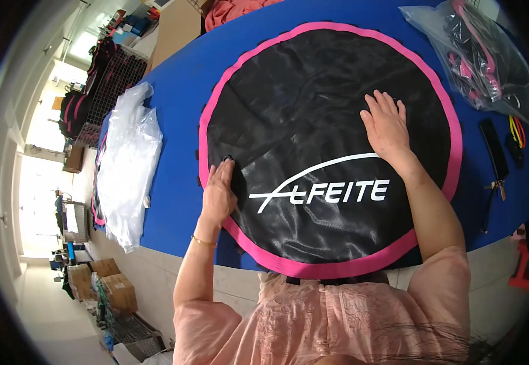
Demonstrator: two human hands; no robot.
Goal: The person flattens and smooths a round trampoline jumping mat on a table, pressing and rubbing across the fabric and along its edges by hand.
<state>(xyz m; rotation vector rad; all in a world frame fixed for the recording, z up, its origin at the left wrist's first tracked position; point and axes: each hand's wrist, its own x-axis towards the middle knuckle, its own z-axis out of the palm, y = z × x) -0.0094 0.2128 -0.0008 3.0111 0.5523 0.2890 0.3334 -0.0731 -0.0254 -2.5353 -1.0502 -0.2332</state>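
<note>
A large round black trampoline mat (337, 134) with a pink border, small black tabs round its edge and white FEITE lettering lies spread in front of me. My right hand (387, 129) rests flat on its right half, above the lettering, fingers stretched out. At the mat's left border is my left hand (218, 193), its fingers drawn together. A small dark tip shows at those fingertips; what it belongs to is hidden.
Under the mat is a blue table (182, 91). Clear plastic (132, 164) lies at the left. A bag (477, 61) with pink and black pieces sits upper right, near a black strip-shaped item (493, 149) and yellow-red bands (517, 132). Cardboard boxes (118, 292) stand on the floor.
</note>
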